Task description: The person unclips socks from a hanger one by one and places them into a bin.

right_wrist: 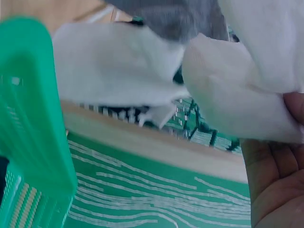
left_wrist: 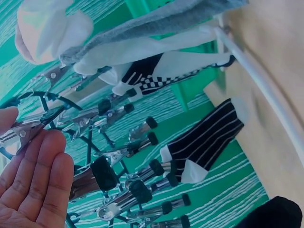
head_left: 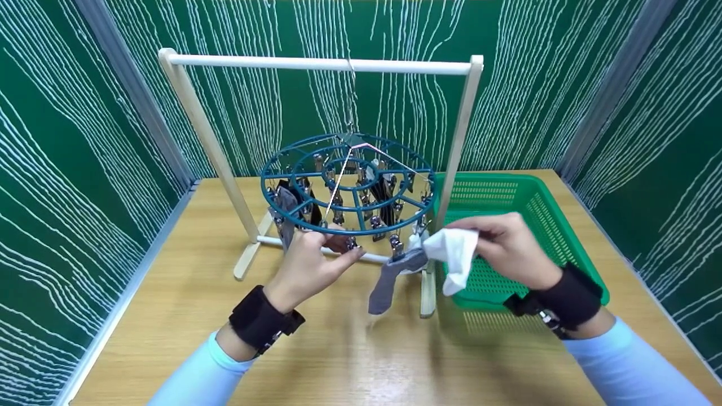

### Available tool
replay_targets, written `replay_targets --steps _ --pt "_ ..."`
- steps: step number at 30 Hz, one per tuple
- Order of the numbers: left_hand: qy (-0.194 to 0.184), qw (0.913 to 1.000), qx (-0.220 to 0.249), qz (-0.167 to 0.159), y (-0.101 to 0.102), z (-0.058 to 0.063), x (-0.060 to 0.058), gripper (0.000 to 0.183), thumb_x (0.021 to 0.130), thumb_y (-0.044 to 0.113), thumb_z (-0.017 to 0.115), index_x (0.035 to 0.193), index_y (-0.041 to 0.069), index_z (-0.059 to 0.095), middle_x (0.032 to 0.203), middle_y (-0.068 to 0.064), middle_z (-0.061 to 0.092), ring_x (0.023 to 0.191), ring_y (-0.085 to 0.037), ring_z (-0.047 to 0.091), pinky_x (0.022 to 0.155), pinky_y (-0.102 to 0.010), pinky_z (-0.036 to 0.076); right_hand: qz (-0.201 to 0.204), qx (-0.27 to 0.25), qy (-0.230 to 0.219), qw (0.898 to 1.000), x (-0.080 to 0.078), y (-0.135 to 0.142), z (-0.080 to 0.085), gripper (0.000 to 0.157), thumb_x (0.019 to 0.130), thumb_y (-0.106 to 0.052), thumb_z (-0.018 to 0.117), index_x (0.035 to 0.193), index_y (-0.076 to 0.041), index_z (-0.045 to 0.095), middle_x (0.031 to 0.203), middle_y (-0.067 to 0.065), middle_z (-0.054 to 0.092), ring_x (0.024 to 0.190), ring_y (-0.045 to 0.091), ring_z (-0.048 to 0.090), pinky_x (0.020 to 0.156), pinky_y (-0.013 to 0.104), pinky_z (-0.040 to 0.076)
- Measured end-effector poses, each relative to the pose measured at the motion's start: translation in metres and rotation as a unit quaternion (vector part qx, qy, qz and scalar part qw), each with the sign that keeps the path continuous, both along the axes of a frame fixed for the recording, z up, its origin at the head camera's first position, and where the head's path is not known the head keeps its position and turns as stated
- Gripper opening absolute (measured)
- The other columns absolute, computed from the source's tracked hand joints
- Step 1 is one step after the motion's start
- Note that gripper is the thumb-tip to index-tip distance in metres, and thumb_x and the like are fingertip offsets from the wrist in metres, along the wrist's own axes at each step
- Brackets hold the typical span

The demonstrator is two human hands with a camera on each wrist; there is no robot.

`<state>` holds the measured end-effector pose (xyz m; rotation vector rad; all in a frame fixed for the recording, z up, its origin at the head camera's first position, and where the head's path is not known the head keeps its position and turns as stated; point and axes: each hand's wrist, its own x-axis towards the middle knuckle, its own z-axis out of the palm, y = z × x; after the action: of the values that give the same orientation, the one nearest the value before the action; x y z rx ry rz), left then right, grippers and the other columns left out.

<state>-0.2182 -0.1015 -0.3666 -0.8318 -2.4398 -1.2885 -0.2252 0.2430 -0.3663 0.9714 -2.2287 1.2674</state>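
My left hand (head_left: 307, 265) is at the near rim of a round dark-green drying hanger (head_left: 299, 221), pinching a metal clip (left_wrist: 35, 124) between thumb and fingers. Nothing hangs from that clip. To the right, my right hand (head_left: 516, 251) grips a white sock (head_left: 456, 254) that droops from the fingertips, just beyond the hanger's edge. Between the two hands a grey sock (head_left: 383, 287) hangs from another clip. In the left wrist view a black striped sock (left_wrist: 204, 142) and a sock with a checkered band (left_wrist: 166, 71) hang among several bare clips.
The hanger hooks onto the top bar (head_left: 259, 62) of a wooden stand with feet on the table (head_left: 186, 316). Behind my right hand sits a green perforated basket (head_left: 555, 225). Green walls (head_left: 530, 84) with white lines enclose the table at the back and sides.
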Motion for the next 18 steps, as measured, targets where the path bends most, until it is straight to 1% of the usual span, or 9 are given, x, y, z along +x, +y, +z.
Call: replay_targets --steps 2,3,8,9,11,14,15,16,18 --pt "0.001 1.0000 0.003 0.002 0.000 0.000 -0.001 0.012 0.096 0.015 0.084 0.101 0.005 0.081 0.090 -0.007 0.082 0.083 -0.019 0.077 0.084 -0.043 0.065 -0.020 0.002 -0.002 1.000 -0.002 0.005 0.005 0.020 0.090 0.020 0.071 0.104 0.008 0.081 0.098 0.023 0.082 0.082 -0.003 0.073 0.075 0.013 0.061" --pt "0.002 1.0000 0.004 0.001 0.000 -0.001 -0.001 0.012 0.096 0.015 0.084 0.101 0.004 0.081 0.090 -0.007 0.082 0.083 -0.019 0.077 0.085 -0.045 0.065 -0.031 0.003 -0.005 1.000 -0.003 0.007 0.008 0.020 0.091 0.019 0.071 0.104 0.008 0.081 0.099 0.023 0.082 0.080 -0.003 0.072 0.073 0.012 0.060" --pt "0.007 1.0000 0.004 -0.002 -0.001 0.000 -0.001 0.011 0.097 0.015 0.084 0.101 0.006 0.080 0.090 -0.005 0.082 0.084 -0.018 0.078 0.084 -0.038 0.064 -0.079 0.002 -0.011 0.997 -0.012 0.020 0.019 0.023 0.093 0.020 0.069 0.106 0.006 0.082 0.101 0.021 0.082 0.075 0.001 0.066 0.073 0.009 0.056" --pt "0.008 1.0000 0.004 -0.004 -0.002 0.000 -0.002 0.010 0.097 0.015 0.084 0.101 0.006 0.079 0.090 -0.005 0.082 0.084 -0.018 0.078 0.085 -0.037 0.064 -0.085 -0.002 -0.011 0.996 -0.014 0.022 0.020 0.025 0.093 0.021 0.068 0.106 0.006 0.083 0.101 0.016 0.083 0.074 0.002 0.065 0.072 0.009 0.056" --pt "0.008 1.0000 0.001 -0.001 -0.002 0.000 -0.002 0.010 0.097 0.016 0.084 0.101 0.008 0.080 0.090 -0.004 0.083 0.085 -0.017 0.079 0.085 -0.036 0.063 -0.096 -0.010 -0.010 0.995 -0.020 0.028 0.023 0.025 0.093 0.022 0.068 0.106 0.006 0.083 0.101 0.002 0.084 0.074 0.001 0.065 0.071 0.009 0.057" --pt "0.004 1.0000 -0.001 0.003 -0.002 -0.001 -0.001 0.010 0.097 0.017 0.083 0.101 0.008 0.079 0.092 -0.004 0.083 0.087 -0.017 0.080 0.085 -0.041 0.064 -0.105 -0.023 -0.009 0.994 -0.030 0.036 0.024 0.025 0.092 0.023 0.067 0.105 0.008 0.082 0.099 -0.018 0.079 0.069 -0.001 0.064 0.065 0.009 0.054" --pt "0.002 1.0000 -0.002 0.004 -0.002 -0.001 -0.001 0.010 0.097 0.017 0.083 0.101 0.008 0.079 0.092 -0.003 0.084 0.088 -0.017 0.080 0.086 -0.042 0.064 -0.110 -0.025 -0.008 0.994 -0.033 0.038 0.024 0.024 0.092 0.022 0.068 0.105 0.008 0.082 0.099 -0.019 0.078 0.068 -0.001 0.063 0.064 0.009 0.053" --pt "-0.001 1.0000 -0.003 0.005 -0.002 0.000 0.000 0.010 0.097 0.017 0.083 0.102 0.009 0.079 0.093 -0.003 0.084 0.088 -0.017 0.080 0.086 -0.044 0.064 -0.115 -0.024 -0.007 0.993 -0.037 0.041 0.024 0.024 0.092 0.022 0.068 0.104 0.008 0.082 0.099 -0.015 0.080 0.066 -0.002 0.061 0.062 0.009 0.051" --pt "-0.005 1.0000 -0.002 0.005 -0.003 0.000 0.000 0.010 0.098 0.016 0.083 0.102 0.008 0.079 0.094 -0.004 0.084 0.089 -0.017 0.080 0.087 -0.045 0.064 -0.132 -0.015 -0.007 0.991 -0.045 0.047 0.024 0.022 0.093 0.019 0.069 0.105 0.007 0.083 0.100 0.000 0.083 0.066 -0.003 0.060 0.060 0.008 0.049"
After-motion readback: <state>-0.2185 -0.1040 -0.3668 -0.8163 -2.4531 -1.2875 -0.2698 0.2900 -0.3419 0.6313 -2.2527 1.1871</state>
